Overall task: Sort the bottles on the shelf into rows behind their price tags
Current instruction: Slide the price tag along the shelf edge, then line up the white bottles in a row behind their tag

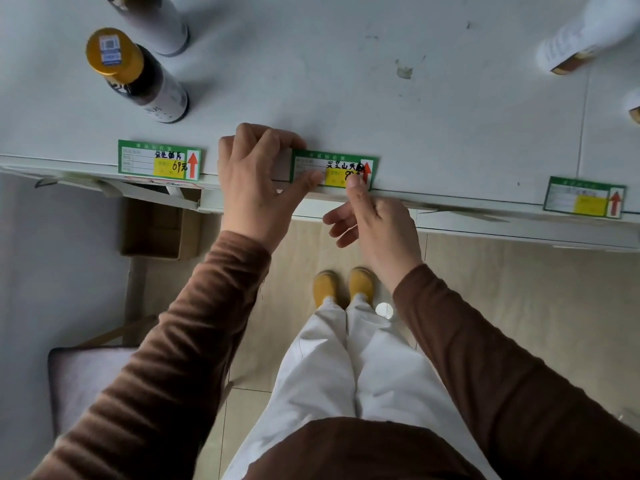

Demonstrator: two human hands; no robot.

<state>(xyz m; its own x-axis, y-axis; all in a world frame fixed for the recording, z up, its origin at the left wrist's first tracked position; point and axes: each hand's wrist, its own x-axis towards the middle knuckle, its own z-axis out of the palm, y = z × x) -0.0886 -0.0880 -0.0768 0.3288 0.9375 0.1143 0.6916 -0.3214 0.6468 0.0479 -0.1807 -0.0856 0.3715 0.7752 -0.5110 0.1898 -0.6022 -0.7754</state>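
Observation:
Three green price tags lie along the white shelf's (pixel 346 81) front edge: a left price tag (pixel 159 161), a middle price tag (pixel 337 166) and a right price tag (pixel 583 197). My left hand (pixel 256 178) pinches the middle tag's left end between curled fingers and thumb. My right hand (pixel 374 223) presses its thumb on that tag's right part, its other fingers loose below the shelf edge. A dark bottle with a gold cap (pixel 138 77) stands behind the left tag, with a second bottle (pixel 156 26) behind it. A white-labelled bottle (pixel 581 43) stands at the far right.
Another bottle (pixel 633 105) shows partly at the right edge. A cardboard box (pixel 159 230) sits below the shelf on the left, and a grey cushioned seat (pixel 86 382) is lower left. My feet stand on a tiled floor (pixel 519 306).

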